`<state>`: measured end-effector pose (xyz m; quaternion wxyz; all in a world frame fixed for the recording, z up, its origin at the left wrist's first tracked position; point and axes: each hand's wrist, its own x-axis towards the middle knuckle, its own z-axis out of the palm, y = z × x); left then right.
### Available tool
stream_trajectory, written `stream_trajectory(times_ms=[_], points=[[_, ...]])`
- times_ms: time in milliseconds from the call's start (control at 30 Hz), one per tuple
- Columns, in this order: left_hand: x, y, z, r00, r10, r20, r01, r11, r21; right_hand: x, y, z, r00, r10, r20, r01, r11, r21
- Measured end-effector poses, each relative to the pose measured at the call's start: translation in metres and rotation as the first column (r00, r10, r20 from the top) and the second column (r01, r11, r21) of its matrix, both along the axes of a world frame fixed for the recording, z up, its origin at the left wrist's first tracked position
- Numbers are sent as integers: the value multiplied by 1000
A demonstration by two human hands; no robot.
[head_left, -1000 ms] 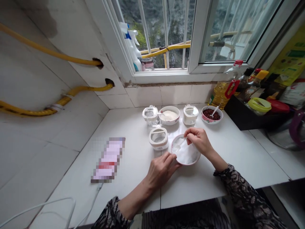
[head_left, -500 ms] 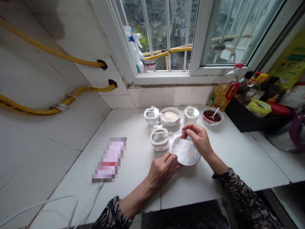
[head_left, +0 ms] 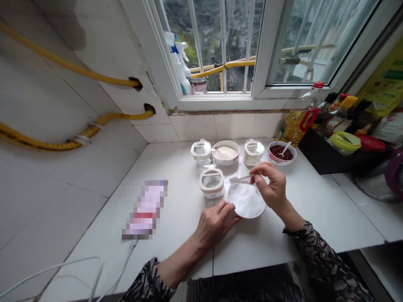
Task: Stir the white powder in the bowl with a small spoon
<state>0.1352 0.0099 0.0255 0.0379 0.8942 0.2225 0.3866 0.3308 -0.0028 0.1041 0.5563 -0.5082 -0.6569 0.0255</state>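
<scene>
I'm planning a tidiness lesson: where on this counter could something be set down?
Bare counter lies between the blurred pinkish item and left hand, and right of the right hand, bordered behind by the red-filled bowl and black box. It is crowded around the white-filled bowl, with both hands and a small jar close, and around the pale-filled bowl.
</scene>
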Motion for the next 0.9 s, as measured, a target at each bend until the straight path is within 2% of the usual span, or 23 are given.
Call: stream_trajectory(times_ms=[167,267,367,467,567,667,733,900], points=[[-1,0,-1,1000,0,-6,0,1000,-18,3,3,-11,980,16,198,6,994,-109],[-2,0,-1,1000,1,-9,-1,1000,-20,-2,6,-20,969,71,237,-20,978,-209],[-2,0,-2,1000,-2,-9,2,1000,-21,-4,7,-21,983,70,167,-22,963,-269],[-2,0,-3,1000,-3,-7,3,1000,-18,-1,7,-17,999,33,-15,-36,935,-354],[-2,0,-3,1000,-3,-10,3,1000,-22,5,8,-13,972,-10,-233,-102,882,-460],[-2,0,-3,1000,1,-16,-1,1000,-19,10,10,-13,932,-43,-359,-149,859,-490],[-3,0,-3,1000,-1,-18,1,1000,-23,11,11,-13,931,-46,-363,-146,862,-485],[-3,0,-3,1000,-5,-16,4,1000,-25,8,10,-13,978,-29,-208,-67,896,-439]])
